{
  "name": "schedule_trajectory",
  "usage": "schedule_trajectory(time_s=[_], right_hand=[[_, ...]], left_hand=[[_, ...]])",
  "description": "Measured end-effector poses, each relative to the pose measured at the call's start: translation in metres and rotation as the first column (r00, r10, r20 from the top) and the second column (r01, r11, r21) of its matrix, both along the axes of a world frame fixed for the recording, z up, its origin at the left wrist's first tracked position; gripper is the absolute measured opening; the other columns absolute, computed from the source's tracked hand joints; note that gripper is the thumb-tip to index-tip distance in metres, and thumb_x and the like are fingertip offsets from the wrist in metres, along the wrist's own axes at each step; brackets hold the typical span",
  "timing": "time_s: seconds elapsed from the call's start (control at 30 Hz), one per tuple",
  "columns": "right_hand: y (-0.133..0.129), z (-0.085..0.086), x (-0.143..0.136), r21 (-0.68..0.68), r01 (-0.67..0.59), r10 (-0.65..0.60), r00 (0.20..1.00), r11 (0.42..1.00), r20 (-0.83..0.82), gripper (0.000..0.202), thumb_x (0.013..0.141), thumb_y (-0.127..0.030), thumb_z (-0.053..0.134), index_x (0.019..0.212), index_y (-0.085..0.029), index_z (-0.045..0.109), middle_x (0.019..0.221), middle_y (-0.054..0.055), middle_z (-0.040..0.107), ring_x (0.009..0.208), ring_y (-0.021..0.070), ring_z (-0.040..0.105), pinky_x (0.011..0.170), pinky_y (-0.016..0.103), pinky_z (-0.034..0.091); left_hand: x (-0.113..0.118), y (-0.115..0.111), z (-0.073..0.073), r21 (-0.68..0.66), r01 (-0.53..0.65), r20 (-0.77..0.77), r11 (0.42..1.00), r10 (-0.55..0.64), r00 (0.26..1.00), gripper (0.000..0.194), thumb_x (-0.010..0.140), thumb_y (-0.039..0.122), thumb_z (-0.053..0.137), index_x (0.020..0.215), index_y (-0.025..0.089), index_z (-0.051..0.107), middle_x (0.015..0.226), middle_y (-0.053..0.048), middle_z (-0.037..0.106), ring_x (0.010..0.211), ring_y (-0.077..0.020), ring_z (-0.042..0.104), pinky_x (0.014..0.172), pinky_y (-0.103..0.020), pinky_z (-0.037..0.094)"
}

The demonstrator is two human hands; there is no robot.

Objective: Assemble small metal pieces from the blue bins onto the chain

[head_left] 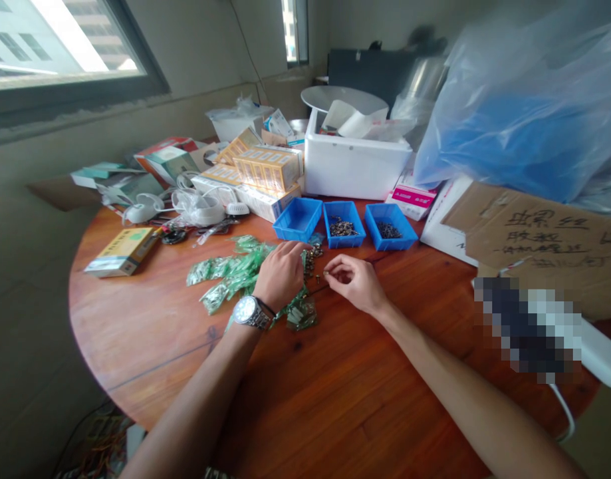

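My left hand, with a watch on its wrist, is over the right part of a heap of small green-and-clear bags; its fingers curl down beside a pile of small metal screws and their tips are hidden. To the right of that pile, my right hand has thumb and forefinger pinched together, on something too small to make out. A single screw stands on the table between the hands. Behind them are three blue trays: the left one looks empty, the middle and right hold dark screws.
A yellow box lies at the left of the round wooden table. White devices and cartons fill the back left. A white foam box stands behind the trays. At right are a cardboard piece and a blurred device with a cable.
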State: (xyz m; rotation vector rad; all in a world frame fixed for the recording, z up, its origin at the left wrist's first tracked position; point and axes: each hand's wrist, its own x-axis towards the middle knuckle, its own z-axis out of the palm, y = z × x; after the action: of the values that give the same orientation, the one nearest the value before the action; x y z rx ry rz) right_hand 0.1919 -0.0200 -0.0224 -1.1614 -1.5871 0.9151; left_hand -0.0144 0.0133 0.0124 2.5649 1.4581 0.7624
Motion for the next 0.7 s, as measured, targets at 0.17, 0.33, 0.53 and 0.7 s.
schedule_trajectory(time_s=[0.17, 0.33, 0.53, 0.7], right_hand=[[0.006, 0.000, 0.011, -0.214, -0.119, 0.034, 0.931, 0.969, -0.364, 0.027, 0.080, -0.040, 0.085, 0.089, -0.021, 0.068, 0.086, 0.006, 0.083, 0.077, 0.0213, 0.076, 0.073, 0.032, 0.058], [0.007, 0.009, 0.013, -0.290, -0.172, -0.069, 0.744, 0.942, -0.664, 0.033, 0.073, -0.042, 0.093, 0.086, -0.022, 0.070, 0.080, 0.001, 0.079, 0.071, 0.0141, 0.069, 0.067, 0.026, 0.054], [0.009, 0.016, 0.015, -0.237, -0.139, -0.084, 0.672, 0.961, -0.735, 0.034, 0.070, -0.043, 0.096, 0.083, -0.024, 0.071, 0.083, 0.000, 0.078, 0.075, 0.0129, 0.067, 0.068, 0.024, 0.055], [0.010, 0.008, 0.019, -0.103, 0.014, -0.059, 0.891, 0.995, -0.449, 0.031, 0.079, -0.043, 0.089, 0.084, -0.023, 0.066, 0.090, 0.005, 0.080, 0.080, 0.0187, 0.073, 0.075, 0.032, 0.058]], left_hand=[[0.000, -0.001, 0.001, -0.009, -0.006, -0.004, 1.000, 0.006, 1.000, 0.044, 0.097, 0.008, 0.045, 0.132, 0.020, 0.070, 0.130, -0.009, 0.074, 0.123, -0.0291, 0.068, 0.109, -0.047, 0.056], [0.001, -0.002, 0.001, -0.006, -0.001, -0.012, 1.000, 0.001, 1.000, 0.043, 0.098, 0.009, 0.043, 0.130, 0.020, 0.070, 0.129, -0.009, 0.074, 0.121, -0.0291, 0.068, 0.107, -0.047, 0.057], [0.001, -0.002, 0.001, -0.004, -0.001, -0.021, 1.000, 0.001, 1.000, 0.043, 0.098, 0.010, 0.043, 0.130, 0.019, 0.069, 0.128, -0.010, 0.074, 0.120, -0.0299, 0.068, 0.105, -0.048, 0.057], [0.000, -0.002, 0.001, -0.014, 0.005, -0.012, 1.000, -0.005, 1.000, 0.043, 0.099, 0.010, 0.042, 0.131, 0.019, 0.069, 0.129, -0.010, 0.074, 0.121, -0.0298, 0.068, 0.106, -0.048, 0.057]])
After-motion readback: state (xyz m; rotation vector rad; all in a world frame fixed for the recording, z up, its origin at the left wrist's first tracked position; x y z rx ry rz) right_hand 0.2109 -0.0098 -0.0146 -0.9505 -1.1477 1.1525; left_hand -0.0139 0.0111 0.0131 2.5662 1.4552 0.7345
